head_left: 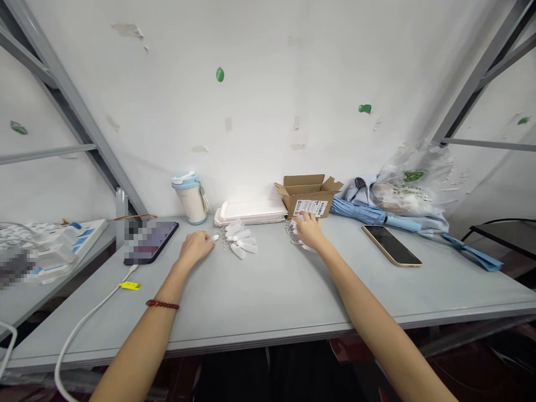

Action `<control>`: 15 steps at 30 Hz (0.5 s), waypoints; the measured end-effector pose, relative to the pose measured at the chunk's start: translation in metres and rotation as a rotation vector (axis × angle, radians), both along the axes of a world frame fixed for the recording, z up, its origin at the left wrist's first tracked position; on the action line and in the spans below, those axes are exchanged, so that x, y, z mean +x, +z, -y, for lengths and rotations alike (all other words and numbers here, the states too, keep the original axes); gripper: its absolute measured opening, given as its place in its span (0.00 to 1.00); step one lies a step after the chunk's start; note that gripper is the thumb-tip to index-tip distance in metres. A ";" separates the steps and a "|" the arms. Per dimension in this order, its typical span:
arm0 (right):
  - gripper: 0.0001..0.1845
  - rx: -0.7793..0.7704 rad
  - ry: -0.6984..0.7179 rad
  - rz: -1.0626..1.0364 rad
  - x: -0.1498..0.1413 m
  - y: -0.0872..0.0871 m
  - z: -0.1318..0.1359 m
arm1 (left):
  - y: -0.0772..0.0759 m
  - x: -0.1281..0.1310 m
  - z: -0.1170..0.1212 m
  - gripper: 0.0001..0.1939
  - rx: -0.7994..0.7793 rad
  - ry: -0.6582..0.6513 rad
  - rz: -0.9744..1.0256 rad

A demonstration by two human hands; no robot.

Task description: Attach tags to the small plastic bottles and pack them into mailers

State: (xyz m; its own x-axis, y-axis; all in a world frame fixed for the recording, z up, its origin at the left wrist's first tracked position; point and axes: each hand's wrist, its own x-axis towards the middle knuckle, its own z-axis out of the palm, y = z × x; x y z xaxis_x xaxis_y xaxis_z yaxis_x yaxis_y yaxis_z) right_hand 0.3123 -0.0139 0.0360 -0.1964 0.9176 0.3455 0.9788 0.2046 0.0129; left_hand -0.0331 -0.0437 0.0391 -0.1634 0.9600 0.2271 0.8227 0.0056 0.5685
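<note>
Two small heaps of white tags lie on the grey table (268, 290). The bigger heap (239, 239) is just right of the left hand (195, 247), whose curled fingers pinch one tag (215, 238) at its edge. The smaller heap (294, 231) lies under the right hand (309, 229), near the cardboard box (309, 196); its fingers rest on the tags, but whether they grip I cannot tell.
</note>
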 end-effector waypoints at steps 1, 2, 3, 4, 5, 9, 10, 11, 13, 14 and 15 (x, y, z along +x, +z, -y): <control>0.22 0.006 0.000 0.003 0.000 0.000 0.000 | 0.003 0.003 0.002 0.06 -0.055 0.034 -0.069; 0.21 0.010 0.000 0.006 0.000 0.000 -0.001 | 0.006 0.005 0.004 0.07 -0.112 0.073 -0.138; 0.21 0.012 0.000 0.009 0.000 0.000 -0.001 | 0.010 0.008 0.007 0.09 -0.155 0.114 -0.193; 0.20 0.012 0.000 0.012 0.000 0.001 0.000 | 0.013 0.010 0.008 0.10 -0.161 0.137 -0.215; 0.20 0.012 0.000 0.016 0.000 0.002 0.000 | 0.016 0.013 0.010 0.12 -0.135 0.147 -0.212; 0.19 0.002 -0.006 0.033 -0.001 0.005 0.001 | 0.016 0.021 0.009 0.18 0.122 0.059 -0.067; 0.19 -0.001 -0.009 0.037 -0.001 0.005 0.002 | 0.014 0.024 0.008 0.19 0.167 0.013 -0.036; 0.19 -0.004 -0.012 0.041 -0.001 0.006 0.002 | 0.011 0.027 0.007 0.21 0.191 -0.039 -0.020; 0.19 -0.011 -0.017 0.039 0.000 0.006 0.002 | 0.004 0.034 0.004 0.22 0.207 -0.146 -0.021; 0.18 -0.015 -0.020 0.034 0.000 0.007 0.002 | 0.002 0.037 0.004 0.22 0.216 -0.195 -0.023; 0.19 -0.020 -0.024 0.027 -0.001 0.007 0.002 | -0.001 0.040 0.003 0.21 0.234 -0.233 -0.018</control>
